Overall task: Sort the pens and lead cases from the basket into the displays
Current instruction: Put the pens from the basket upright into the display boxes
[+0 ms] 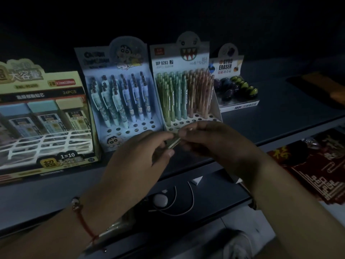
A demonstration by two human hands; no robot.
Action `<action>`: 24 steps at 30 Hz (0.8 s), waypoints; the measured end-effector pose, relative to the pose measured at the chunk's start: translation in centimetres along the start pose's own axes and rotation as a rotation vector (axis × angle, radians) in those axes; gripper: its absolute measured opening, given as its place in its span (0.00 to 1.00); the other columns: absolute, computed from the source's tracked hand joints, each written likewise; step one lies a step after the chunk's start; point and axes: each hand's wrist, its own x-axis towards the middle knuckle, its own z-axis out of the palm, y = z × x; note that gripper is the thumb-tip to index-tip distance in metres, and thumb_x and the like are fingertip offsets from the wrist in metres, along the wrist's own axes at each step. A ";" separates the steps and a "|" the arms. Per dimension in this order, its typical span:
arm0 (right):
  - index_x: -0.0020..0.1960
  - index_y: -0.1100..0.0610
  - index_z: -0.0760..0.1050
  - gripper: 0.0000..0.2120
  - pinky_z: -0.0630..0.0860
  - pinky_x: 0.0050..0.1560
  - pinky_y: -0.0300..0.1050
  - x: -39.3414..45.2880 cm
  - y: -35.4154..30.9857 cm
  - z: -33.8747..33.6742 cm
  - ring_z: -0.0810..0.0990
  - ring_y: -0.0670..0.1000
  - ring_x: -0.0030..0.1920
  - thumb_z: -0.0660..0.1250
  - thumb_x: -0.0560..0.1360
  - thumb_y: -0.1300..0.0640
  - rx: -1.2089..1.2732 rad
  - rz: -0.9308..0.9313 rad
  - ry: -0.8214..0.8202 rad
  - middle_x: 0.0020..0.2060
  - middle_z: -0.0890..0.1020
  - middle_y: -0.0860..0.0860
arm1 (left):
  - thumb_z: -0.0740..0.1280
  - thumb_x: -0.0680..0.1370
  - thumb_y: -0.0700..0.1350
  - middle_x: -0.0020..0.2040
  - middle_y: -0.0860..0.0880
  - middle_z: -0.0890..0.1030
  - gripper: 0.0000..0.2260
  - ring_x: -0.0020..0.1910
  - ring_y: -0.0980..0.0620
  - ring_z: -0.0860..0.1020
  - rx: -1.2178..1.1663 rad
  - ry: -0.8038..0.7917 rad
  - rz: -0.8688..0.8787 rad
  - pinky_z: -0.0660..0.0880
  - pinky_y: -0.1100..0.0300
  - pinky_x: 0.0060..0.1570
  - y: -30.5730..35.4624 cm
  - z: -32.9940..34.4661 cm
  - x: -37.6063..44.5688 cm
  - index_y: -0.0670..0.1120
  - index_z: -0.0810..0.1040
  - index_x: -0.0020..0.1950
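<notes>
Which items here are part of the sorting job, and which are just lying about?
Job: pen held by left hand and right hand; pastel pen display; cartoon pen display; lead case display.
Lying about: eraser box; red packets.

A dim grey shelf (280, 101) carries four display boxes (183, 86) side by side, apparently touching.

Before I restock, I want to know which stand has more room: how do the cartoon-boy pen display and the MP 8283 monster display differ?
The cartoon-boy pen display holds fewer, thicker pens with clips, blue and white; the MP 8283 monster display is packed with slim pastel pens, green through pink. The cartoon-boy display shows about three empty rows of holes in front; the monster display shows about two. Both are upright cardboard stands, side by side on the shelf.
</notes>
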 end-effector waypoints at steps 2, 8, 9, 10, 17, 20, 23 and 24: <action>0.50 0.58 0.81 0.05 0.78 0.43 0.35 -0.3 -0.5 -0.8 0.80 0.46 0.42 0.69 0.76 0.57 0.058 -0.013 0.053 0.41 0.82 0.51 | 0.65 0.78 0.55 0.48 0.63 0.75 0.15 0.48 0.64 0.72 0.032 -0.007 0.016 0.70 0.66 0.43 0.0 0.1 -0.1 0.59 0.76 0.65; 0.53 0.58 0.78 0.10 0.77 0.47 0.39 -0.5 -1.9 -3.3 0.80 0.44 0.41 0.67 0.77 0.52 0.163 -0.128 0.229 0.40 0.82 0.48 | 0.58 0.80 0.59 0.57 0.59 0.76 0.19 0.55 0.58 0.73 0.175 -0.014 0.090 0.68 0.62 0.52 0.4 0.4 -0.1 0.55 0.74 0.68; 0.53 0.58 0.78 0.10 0.76 0.50 0.40 -0.4 -1.9 -3.5 0.79 0.46 0.43 0.66 0.79 0.52 0.162 -0.166 0.279 0.42 0.81 0.51 | 0.58 0.80 0.59 0.58 0.58 0.76 0.19 0.56 0.58 0.72 0.191 -0.020 0.098 0.67 0.62 0.53 0.4 0.4 -0.2 0.55 0.74 0.68; 0.52 0.58 0.78 0.09 0.76 0.52 0.42 -0.4 -2.0 -3.5 0.79 0.48 0.45 0.65 0.79 0.52 0.161 -0.199 0.330 0.44 0.80 0.54 | 0.57 0.80 0.59 0.59 0.58 0.76 0.20 0.56 0.58 0.71 0.202 -0.028 0.104 0.66 0.61 0.53 0.3 0.5 -0.2 0.55 0.74 0.68; 0.53 0.52 0.81 0.06 0.79 0.46 0.38 1.3 -1.8 -2.1 0.81 0.46 0.45 0.66 0.80 0.59 0.035 -0.442 0.512 0.47 0.85 0.50 | 0.56 0.79 0.60 0.60 0.58 0.76 0.20 0.56 0.59 0.69 0.235 -0.059 0.116 0.65 0.62 0.53 0.1 0.5 -0.3 0.55 0.74 0.67; 0.50 0.49 0.80 0.07 0.79 0.43 0.37 2.2 -1.7 -1.2 0.82 0.47 0.41 0.66 0.80 0.60 -0.065 -0.514 0.510 0.43 0.85 0.50 | 0.55 0.80 0.61 0.60 0.59 0.75 0.21 0.57 0.58 0.71 0.237 -0.092 0.112 0.66 0.62 0.53 0.0 0.5 -0.4 0.56 0.73 0.68; 0.50 0.50 0.81 0.07 0.79 0.44 0.49 3.4 -1.4 -0.5 0.82 0.58 0.43 0.66 0.80 0.59 -0.187 -0.559 0.513 0.42 0.84 0.60 | 0.54 0.79 0.62 0.61 0.60 0.75 0.21 0.57 0.59 0.71 0.235 -0.107 0.102 0.66 0.63 0.53 -0.2 0.4 -0.4 0.57 0.73 0.68; 0.51 0.52 0.82 0.07 0.79 0.46 0.54 3.7 -1.2 -0.4 0.82 0.60 0.44 0.65 0.81 0.58 -0.221 -0.576 0.514 0.42 0.84 0.62 | 0.54 0.79 0.62 0.61 0.60 0.75 0.21 0.57 0.59 0.71 0.235 -0.108 0.098 0.66 0.63 0.53 -0.3 0.4 -0.3 0.57 0.73 0.68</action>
